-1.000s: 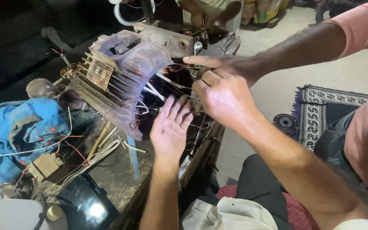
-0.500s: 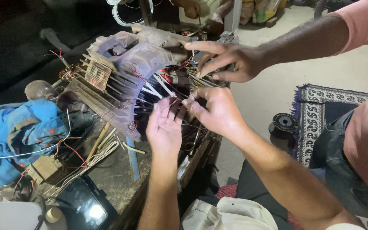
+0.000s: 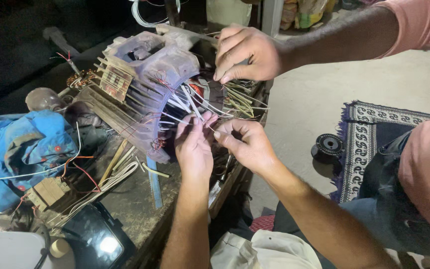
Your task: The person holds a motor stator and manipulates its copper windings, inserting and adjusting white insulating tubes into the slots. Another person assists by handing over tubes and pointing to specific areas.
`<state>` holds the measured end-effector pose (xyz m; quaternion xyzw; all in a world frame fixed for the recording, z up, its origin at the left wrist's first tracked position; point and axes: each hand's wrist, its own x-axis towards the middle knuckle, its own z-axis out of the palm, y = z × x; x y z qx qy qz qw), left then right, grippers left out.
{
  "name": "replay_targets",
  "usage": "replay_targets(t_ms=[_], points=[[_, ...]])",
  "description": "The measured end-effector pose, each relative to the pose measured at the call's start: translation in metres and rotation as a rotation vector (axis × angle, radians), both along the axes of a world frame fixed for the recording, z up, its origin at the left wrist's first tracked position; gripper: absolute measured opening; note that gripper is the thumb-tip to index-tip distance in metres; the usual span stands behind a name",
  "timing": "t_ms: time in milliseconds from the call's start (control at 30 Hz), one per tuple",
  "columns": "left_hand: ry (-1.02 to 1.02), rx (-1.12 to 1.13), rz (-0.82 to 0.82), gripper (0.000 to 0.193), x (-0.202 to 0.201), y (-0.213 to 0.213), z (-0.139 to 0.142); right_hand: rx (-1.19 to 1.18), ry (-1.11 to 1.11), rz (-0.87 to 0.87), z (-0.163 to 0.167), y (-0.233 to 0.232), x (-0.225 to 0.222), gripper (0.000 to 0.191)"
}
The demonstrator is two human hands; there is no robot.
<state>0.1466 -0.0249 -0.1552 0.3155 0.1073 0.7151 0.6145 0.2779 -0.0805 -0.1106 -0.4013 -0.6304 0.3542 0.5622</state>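
A dusty purple-grey electric motor housing [image 3: 145, 84] lies on its side on the workbench [image 3: 130, 204], with white sleeved wire leads [image 3: 187, 102] spilling from its open end. My left hand [image 3: 193, 147] pinches one of these leads between thumb and fingertips just in front of the opening. My right hand [image 3: 247, 144] meets it from the right, fingertips closed on the same thin lead. A co-worker's hand [image 3: 245, 55], on an arm in a pink sleeve, reaches in from the upper right and presses on the yellowish wire bundle [image 3: 242, 97] at the motor's mouth.
A crumpled blue cloth [image 3: 21, 144] lies at the left of the bench, with a small transformer [image 3: 51, 192] and loose white cables beside it. A black glossy device [image 3: 98, 239] sits at the front edge. On the floor are a black wire spool [image 3: 328, 147] and a patterned rug [image 3: 374, 129].
My right hand dropped from the motor's mouth to join my left at the white leads. The co-worker's hand shifted onto the wire bundle. My view moved closer.
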Motion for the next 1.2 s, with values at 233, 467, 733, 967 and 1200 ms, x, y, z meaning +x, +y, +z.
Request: replay_targets(t_ms=[233,467,733,967,1200], points=[[0.053,0.011,-0.015,0.038,-0.003,-0.004,0.004,0.169,-0.14,-0.054,0.0,-0.001,0.004,0.008],[-0.034,-0.068,0.006,0.039,0.003,0.003,0.001,0.4,-0.328,-0.089,0.017,0.004,0.018,0.01],[-0.064,0.009,-0.03,0.035,0.001,0.008,-0.005,1.261,-1.101,-0.278,0.039,0.014,0.028,0.04],[-0.057,0.008,-0.068,0.034,-0.003,0.011,-0.007,1.196,-1.161,-0.269,0.041,0.018,0.019,0.038],[-0.045,0.037,-0.037,0.034,-0.003,0.011,-0.01,1.056,-0.879,-0.361,0.03,0.017,0.002,0.028]])
